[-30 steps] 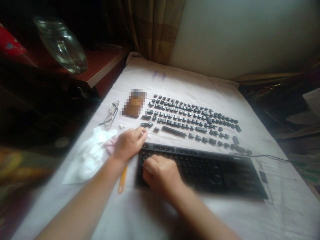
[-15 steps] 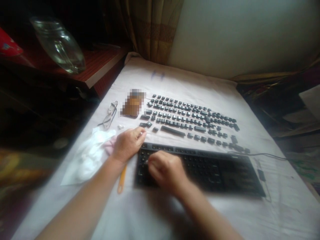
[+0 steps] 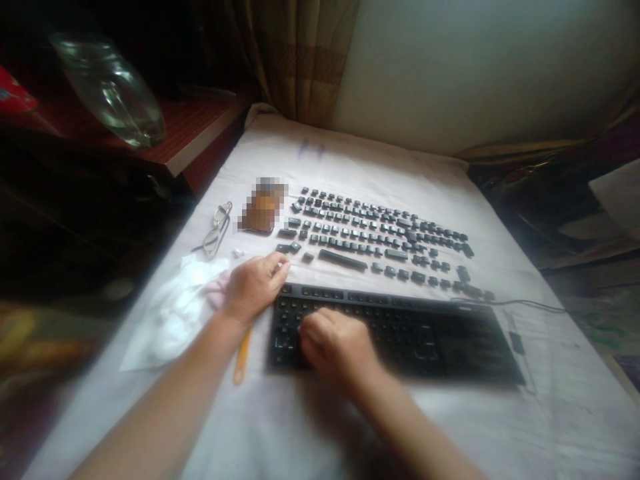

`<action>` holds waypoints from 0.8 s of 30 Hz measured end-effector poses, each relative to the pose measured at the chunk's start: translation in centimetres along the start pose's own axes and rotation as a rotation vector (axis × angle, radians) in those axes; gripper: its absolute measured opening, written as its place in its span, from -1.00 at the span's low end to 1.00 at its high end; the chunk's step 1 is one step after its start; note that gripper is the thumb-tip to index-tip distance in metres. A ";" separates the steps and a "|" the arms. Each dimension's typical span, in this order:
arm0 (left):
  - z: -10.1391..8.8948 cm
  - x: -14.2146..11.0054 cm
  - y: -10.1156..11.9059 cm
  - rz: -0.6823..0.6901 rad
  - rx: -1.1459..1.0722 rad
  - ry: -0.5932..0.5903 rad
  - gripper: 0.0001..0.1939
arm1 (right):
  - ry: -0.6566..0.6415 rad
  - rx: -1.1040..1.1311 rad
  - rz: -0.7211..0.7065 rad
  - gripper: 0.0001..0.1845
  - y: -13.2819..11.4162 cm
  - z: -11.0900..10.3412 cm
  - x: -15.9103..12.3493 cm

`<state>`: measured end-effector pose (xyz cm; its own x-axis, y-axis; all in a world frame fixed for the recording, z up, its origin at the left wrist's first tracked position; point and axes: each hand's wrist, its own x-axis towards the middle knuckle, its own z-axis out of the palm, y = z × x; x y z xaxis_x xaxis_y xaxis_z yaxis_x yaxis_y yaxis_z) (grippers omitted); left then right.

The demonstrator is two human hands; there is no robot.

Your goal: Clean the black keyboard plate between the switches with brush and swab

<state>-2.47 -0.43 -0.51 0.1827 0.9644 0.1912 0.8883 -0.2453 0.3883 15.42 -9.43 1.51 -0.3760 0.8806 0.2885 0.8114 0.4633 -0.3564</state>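
A black keyboard frame [image 3: 440,333] with its keycaps off lies on a white cloth [image 3: 350,167]. My left hand [image 3: 253,287] rests at the frame's top left corner, fingers curled and pressed together at the tips; what they pinch is hidden. My right hand [image 3: 337,347] is a loose fist over the frame's left part, fingers pressed down on it; motion blurs them. Beyond the frame, several loose black keycaps [image 3: 380,237] lie in rows, with the long space bar [image 3: 343,259] in the nearest row.
Crumpled white tissue [image 3: 173,313] and a pink cloth [image 3: 217,293] lie left of my left hand. An orange pencil-like stick [image 3: 243,357] sits under that wrist. Glasses [image 3: 217,229], a blurred brown item [image 3: 261,207], a glass jar [image 3: 110,87] on a red shelf, the keyboard cable [image 3: 525,303].
My right hand slid a little to the right over the keyboard frame's left part. My left hand stayed at the corner.
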 end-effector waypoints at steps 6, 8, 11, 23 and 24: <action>-0.2 0.0 0.2 -0.005 0.009 -0.005 -0.72 | -0.034 -0.064 -0.010 -0.86 -0.1 0.1 0.1; -0.2 0.0 0.2 -0.007 0.010 -0.007 -0.72 | -0.053 -0.062 -0.007 -0.86 -0.1 0.1 0.0; -0.2 0.0 0.2 -0.011 0.009 -0.011 -0.72 | -0.024 -0.072 0.013 -0.86 -0.2 0.2 0.0; -0.1 0.0 0.1 -0.004 -0.004 -0.003 -0.71 | -0.032 0.091 -0.034 -0.83 -0.8 -0.1 -0.7; -0.1 0.0 0.1 -0.005 -0.004 -0.001 -0.71 | -0.026 0.080 -0.045 -0.83 -1.0 0.1 -0.7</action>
<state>-2.46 -0.48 -0.36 0.1781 0.9658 0.1885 0.8877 -0.2403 0.3926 14.85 -10.48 1.53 -0.4234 0.8607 0.2827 0.7559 0.5076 -0.4135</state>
